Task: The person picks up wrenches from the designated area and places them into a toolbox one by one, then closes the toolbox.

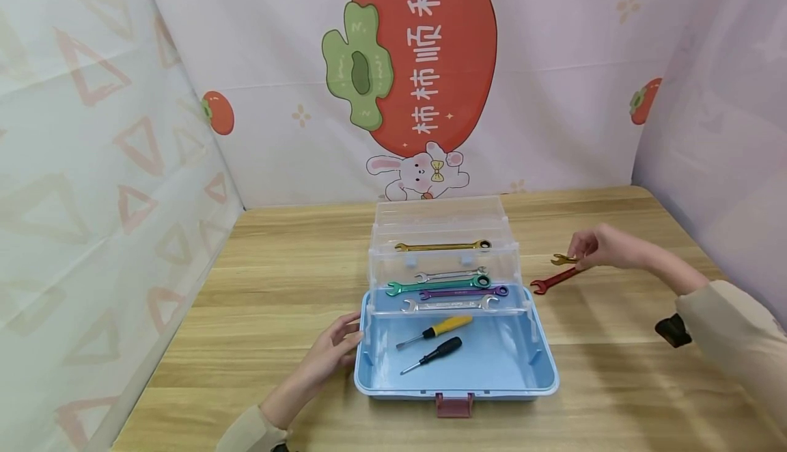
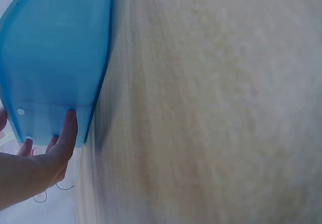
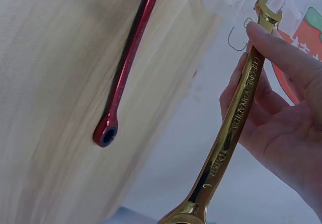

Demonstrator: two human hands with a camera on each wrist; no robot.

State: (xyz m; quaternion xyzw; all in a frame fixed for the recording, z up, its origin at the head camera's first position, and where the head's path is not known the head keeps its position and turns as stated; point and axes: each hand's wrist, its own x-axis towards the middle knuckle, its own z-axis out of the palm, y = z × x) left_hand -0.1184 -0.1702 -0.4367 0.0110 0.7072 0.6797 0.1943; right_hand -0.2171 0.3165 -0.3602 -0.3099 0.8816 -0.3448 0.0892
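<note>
My right hand pinches a gold combination wrench between thumb and fingers, its shaft slanting across the right wrist view. Beneath it, a red wrench lies on the table to the right of the toolbox. My left hand rests against the left side of the light blue toolbox, fingertips on its outer wall. On the box's clear stepped trays lie another gold wrench, a green wrench, a purple wrench and two silver wrenches.
Inside the toolbox bottom are a yellow-handled screwdriver and a black screwdriver. A dark pink latch hangs at the box's front. Behind the wooden table hangs a printed cloth, with more cloth at both sides.
</note>
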